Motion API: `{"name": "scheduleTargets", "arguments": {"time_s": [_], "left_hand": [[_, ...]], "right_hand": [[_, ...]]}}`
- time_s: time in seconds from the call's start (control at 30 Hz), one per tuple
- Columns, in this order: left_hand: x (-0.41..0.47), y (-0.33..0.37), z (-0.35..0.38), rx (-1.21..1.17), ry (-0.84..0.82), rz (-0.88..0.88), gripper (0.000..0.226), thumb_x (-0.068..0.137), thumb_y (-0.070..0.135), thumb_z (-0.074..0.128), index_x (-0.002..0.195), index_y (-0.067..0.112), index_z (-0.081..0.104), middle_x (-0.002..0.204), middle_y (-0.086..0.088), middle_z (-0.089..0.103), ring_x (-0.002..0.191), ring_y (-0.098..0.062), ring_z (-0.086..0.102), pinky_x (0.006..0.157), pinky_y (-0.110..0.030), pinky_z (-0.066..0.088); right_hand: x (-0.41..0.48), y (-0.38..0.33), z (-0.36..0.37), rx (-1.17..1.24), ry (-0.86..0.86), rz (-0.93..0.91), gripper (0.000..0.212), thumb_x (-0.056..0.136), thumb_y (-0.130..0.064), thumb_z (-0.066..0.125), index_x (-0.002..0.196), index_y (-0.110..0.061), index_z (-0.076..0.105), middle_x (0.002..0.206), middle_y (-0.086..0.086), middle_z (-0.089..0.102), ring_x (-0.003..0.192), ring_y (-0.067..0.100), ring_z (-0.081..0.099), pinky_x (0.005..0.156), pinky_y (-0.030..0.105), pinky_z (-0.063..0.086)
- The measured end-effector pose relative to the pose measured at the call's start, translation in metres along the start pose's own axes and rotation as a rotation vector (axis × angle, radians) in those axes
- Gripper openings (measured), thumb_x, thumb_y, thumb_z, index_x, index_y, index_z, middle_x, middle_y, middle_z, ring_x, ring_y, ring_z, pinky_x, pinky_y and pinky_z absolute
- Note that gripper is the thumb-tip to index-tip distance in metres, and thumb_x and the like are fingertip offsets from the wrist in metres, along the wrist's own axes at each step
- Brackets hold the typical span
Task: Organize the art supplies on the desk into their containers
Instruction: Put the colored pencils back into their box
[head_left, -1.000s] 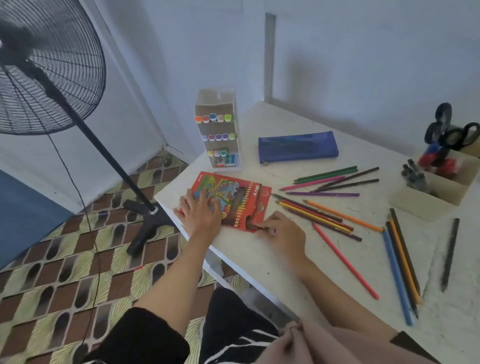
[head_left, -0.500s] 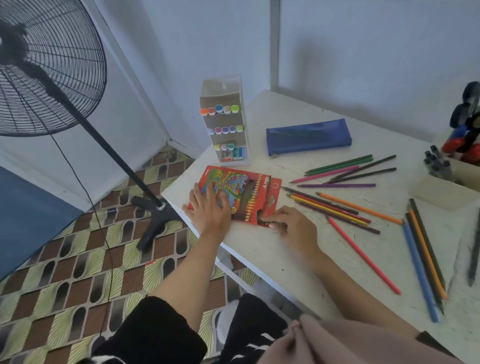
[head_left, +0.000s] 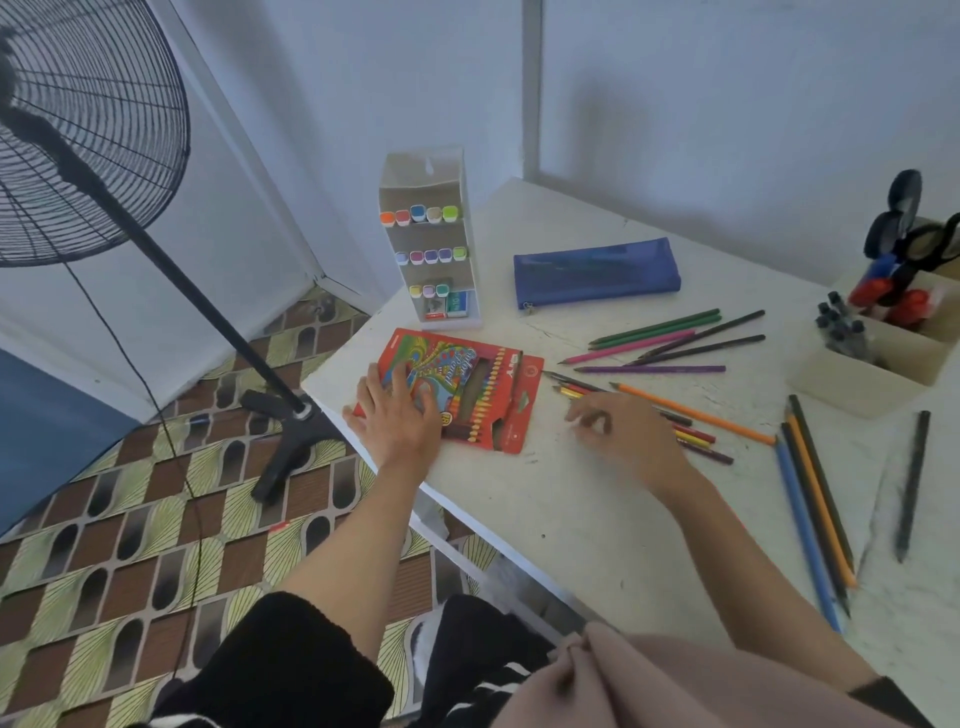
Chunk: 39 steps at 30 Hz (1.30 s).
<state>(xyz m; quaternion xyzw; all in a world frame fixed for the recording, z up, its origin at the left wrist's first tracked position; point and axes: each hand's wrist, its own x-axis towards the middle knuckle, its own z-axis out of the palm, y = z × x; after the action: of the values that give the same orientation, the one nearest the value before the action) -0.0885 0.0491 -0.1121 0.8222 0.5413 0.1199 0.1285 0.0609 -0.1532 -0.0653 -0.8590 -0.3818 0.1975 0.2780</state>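
While refilling the red pencil box (head_left: 491, 400), pins it near the left corner of the desk (head_left: 597, 519) with the left hand (head_left: 400, 415), fingers spread and pressed flat on the printed lid. Shows an open flap at the box's right end and a row of pencils already inside behind the window. Holds the right hand (head_left: 623, 431) just right of that opening, fingers loosely curled, thumb and forefinger close together; pinches nothing, as far as can be told. Covers part of the middle bunch of pencils (head_left: 698, 441), tips pointing toward the box. Leaves plenty loose: a fan of green, pink, purple and dark pencils (head_left: 654, 328) beyond, a long orange pencil (head_left: 727, 423), a blue, orange and dark group (head_left: 805, 530) farther right, and a single dark pencil (head_left: 912, 486) near the edge. Looks like an early stage of the job. Calls next for pinching one pencil from the middle bunch, lining it up with the open end, and sliding it in while bracing the box.
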Motion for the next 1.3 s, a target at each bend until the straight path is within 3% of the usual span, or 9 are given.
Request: {"name": "scheduleTargets", "arguments": {"time_s": [0.1, 0.23, 0.47, 0.57, 0.67, 0.83, 1.03, 1.17, 1.3], "left_hand": [[0.0, -0.001, 0.0, -0.019, 0.008, 0.007, 0.051, 0.093, 0.047, 0.026, 0.138, 0.026, 0.035, 0.151, -0.006, 0.024, 0.139, -0.025, 0.019, 0.112, -0.054, 0.01], [-0.001, 0.001, -0.001, -0.035, 0.03, 0.013, 0.055, 0.087, 0.051, 0.026, 0.134, 0.026, 0.038, 0.145, -0.005, 0.028, 0.135, -0.025, 0.024, 0.111, -0.053, 0.013], [-0.001, 0.0, 0.001, -0.026, 0.052, 0.01, 0.044, 0.094, 0.047, 0.034, 0.133, 0.026, 0.038, 0.143, -0.006, 0.031, 0.133, -0.027, 0.028, 0.111, -0.054, 0.016], [-0.001, 0.0, 0.001, -0.01, 0.044, 0.006, 0.045, 0.095, 0.047, 0.034, 0.135, 0.026, 0.036, 0.145, -0.005, 0.03, 0.134, -0.027, 0.027, 0.112, -0.053, 0.015], [-0.001, 0.0, 0.002, -0.007, 0.041, 0.004, 0.046, 0.096, 0.047, 0.034, 0.137, 0.027, 0.035, 0.146, -0.006, 0.029, 0.135, -0.027, 0.026, 0.113, -0.053, 0.014], [-0.002, -0.001, 0.001, -0.023, 0.052, -0.014, 0.044, 0.096, 0.042, 0.035, 0.137, 0.026, 0.036, 0.146, -0.006, 0.029, 0.134, -0.026, 0.026, 0.113, -0.051, 0.014], [-0.003, -0.001, 0.002, -0.023, 0.054, -0.016, 0.044, 0.095, 0.04, 0.036, 0.137, 0.027, 0.035, 0.146, -0.006, 0.029, 0.134, -0.027, 0.026, 0.113, -0.05, 0.014], [-0.002, -0.002, 0.002, -0.055, 0.071, -0.021, 0.042, 0.096, 0.035, 0.037, 0.137, 0.025, 0.039, 0.147, -0.007, 0.031, 0.134, -0.027, 0.027, 0.112, -0.05, 0.014], [-0.003, -0.002, 0.002, -0.078, 0.086, -0.02, 0.04, 0.096, 0.033, 0.038, 0.135, 0.025, 0.041, 0.145, -0.006, 0.033, 0.133, -0.026, 0.028, 0.112, -0.049, 0.014]], "right_hand": [[-0.012, 0.02, -0.032, -0.129, 0.033, 0.137, 0.01, 0.083, -0.032, 0.066, 0.076, -0.032, 0.059, 0.081, -0.009, 0.063, 0.073, 0.008, 0.057, 0.063, 0.022, 0.042], [-0.026, 0.034, -0.053, -0.421, -0.025, 0.281, 0.029, 0.078, -0.056, 0.064, 0.071, -0.03, 0.054, 0.074, -0.01, 0.057, 0.064, 0.007, 0.052, 0.054, 0.019, 0.039], [-0.034, 0.023, -0.04, -0.349, -0.022, 0.154, 0.017, 0.081, -0.041, 0.064, 0.07, -0.029, 0.062, 0.073, -0.013, 0.063, 0.07, 0.007, 0.058, 0.063, 0.027, 0.052], [-0.032, 0.017, -0.042, -0.017, 0.014, 0.103, 0.007, 0.078, -0.024, 0.072, 0.076, -0.025, 0.065, 0.072, -0.009, 0.067, 0.068, 0.006, 0.062, 0.062, 0.021, 0.051], [-0.026, 0.005, -0.049, 0.423, 0.151, 0.047, 0.014, 0.081, -0.01, 0.07, 0.092, -0.016, 0.064, 0.072, -0.001, 0.069, 0.054, -0.001, 0.059, 0.051, 0.01, 0.045], [-0.014, -0.012, -0.047, 0.789, 0.437, -0.034, 0.021, 0.092, 0.0, 0.052, 0.111, -0.009, 0.054, 0.081, 0.004, 0.069, 0.061, 0.012, 0.067, 0.056, 0.02, 0.055], [-0.013, -0.004, -0.005, 1.065, 0.432, 0.114, 0.019, 0.101, -0.012, 0.037, 0.099, -0.01, 0.056, 0.094, 0.012, 0.068, 0.083, 0.021, 0.07, 0.077, 0.033, 0.058], [-0.017, 0.006, 0.016, 1.018, 0.304, 0.151, 0.019, 0.096, -0.004, 0.047, 0.099, -0.008, 0.065, 0.099, 0.015, 0.067, 0.082, 0.015, 0.067, 0.08, 0.028, 0.057], [-0.013, 0.004, 0.025, 0.597, 0.175, -0.005, 0.032, 0.086, -0.001, 0.062, 0.112, -0.02, 0.066, 0.1, -0.006, 0.069, 0.085, 0.0, 0.064, 0.074, 0.013, 0.05]]}}
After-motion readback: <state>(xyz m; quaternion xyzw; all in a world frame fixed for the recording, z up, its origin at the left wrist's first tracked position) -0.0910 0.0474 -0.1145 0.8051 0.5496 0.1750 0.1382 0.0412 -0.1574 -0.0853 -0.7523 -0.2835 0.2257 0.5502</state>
